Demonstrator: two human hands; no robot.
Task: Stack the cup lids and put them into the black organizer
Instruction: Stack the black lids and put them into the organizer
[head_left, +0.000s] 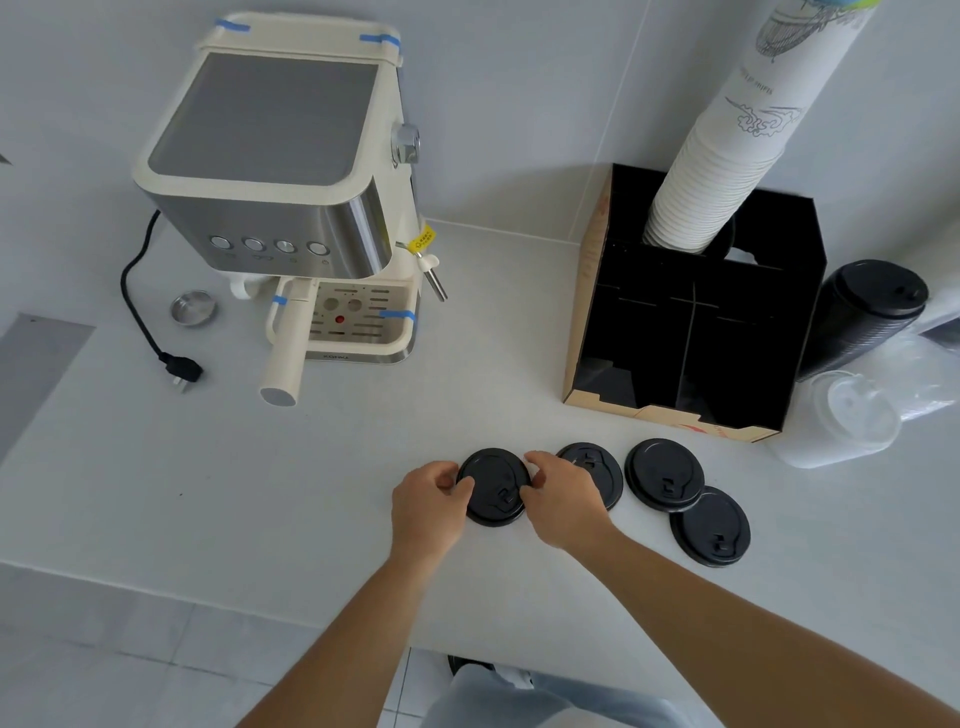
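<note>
Several black cup lids lie flat on the white counter in front of me. The leftmost lid (493, 486) is held at its edges by both hands: my left hand (428, 506) on its left rim, my right hand (563, 501) on its right rim. My right hand partly covers a second lid (597, 467). Further right, a third lid (664, 474) overlaps a fourth lid (711, 527). The black organizer (696, 353) stands behind them with dark, open front compartments and a tall stack of white paper cups (727, 156) in its back part.
A cream and steel coffee machine (291, 197) stands at the back left with its power cord and plug (179, 366) and a small metal cup (193, 307). Right of the organizer lie a stack of black lids (862, 317) and clear plastic lids (852, 421).
</note>
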